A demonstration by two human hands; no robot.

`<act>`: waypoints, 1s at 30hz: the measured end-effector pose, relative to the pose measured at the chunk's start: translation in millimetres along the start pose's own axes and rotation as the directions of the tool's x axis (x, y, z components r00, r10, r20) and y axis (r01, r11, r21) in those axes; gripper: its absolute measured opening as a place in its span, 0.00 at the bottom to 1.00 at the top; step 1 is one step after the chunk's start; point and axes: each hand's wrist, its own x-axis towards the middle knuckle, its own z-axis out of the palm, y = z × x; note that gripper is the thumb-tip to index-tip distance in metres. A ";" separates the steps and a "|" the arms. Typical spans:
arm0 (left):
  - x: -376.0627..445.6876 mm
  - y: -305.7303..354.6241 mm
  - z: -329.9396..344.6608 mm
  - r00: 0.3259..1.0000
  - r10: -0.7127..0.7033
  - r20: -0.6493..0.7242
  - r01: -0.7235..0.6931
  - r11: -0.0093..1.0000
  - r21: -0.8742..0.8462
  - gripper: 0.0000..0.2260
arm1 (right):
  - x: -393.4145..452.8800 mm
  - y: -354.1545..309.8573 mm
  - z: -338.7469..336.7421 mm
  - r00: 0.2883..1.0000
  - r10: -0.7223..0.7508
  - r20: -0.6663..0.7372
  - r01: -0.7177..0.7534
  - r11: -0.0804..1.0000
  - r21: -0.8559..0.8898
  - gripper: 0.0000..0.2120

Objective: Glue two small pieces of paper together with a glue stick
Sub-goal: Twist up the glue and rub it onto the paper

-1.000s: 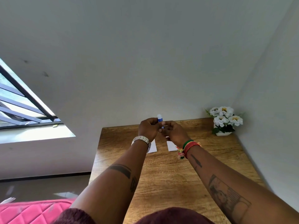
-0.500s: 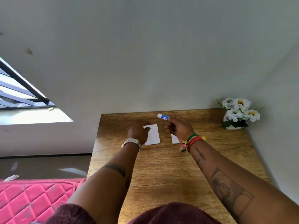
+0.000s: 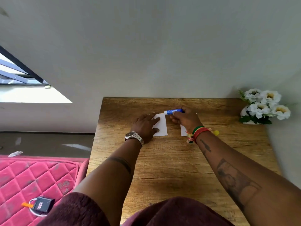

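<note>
Left hand (image 3: 145, 126) lies flat, pinning paper (image 3: 161, 128); right hand (image 3: 185, 119) fingers grip glue stick (image 3: 172, 111). Recommended: light, even strokes to paper's edges.

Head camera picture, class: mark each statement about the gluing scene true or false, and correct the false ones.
1. The right hand holds the glue stick. True.
2. The left hand rests on a paper piece. True.
3. The two papers are stacked. False: the second paper lies apart, to the right.
4. The flowers stand at the table's left edge. False: they stand at its far right corner.
</note>
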 end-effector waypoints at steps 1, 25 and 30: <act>0.4 -1.3 2.2 1.000 0.006 0.004 -0.006 1.000 0.009 0.26 | 2.4 1.3 0.8 1.000 -0.018 -0.016 0.017 0.996 -0.091 0.07; 8.3 0.0 4.6 1.000 0.023 0.002 -0.023 0.998 0.056 0.29 | -1.3 -13.0 14.4 0.863 -0.344 0.370 0.492 0.406 -0.770 0.09; 9.5 2.5 3.8 1.000 0.005 0.020 -0.006 0.999 0.052 0.30 | -18.0 -6.2 10.4 0.861 -0.302 0.410 0.503 0.381 -0.776 0.11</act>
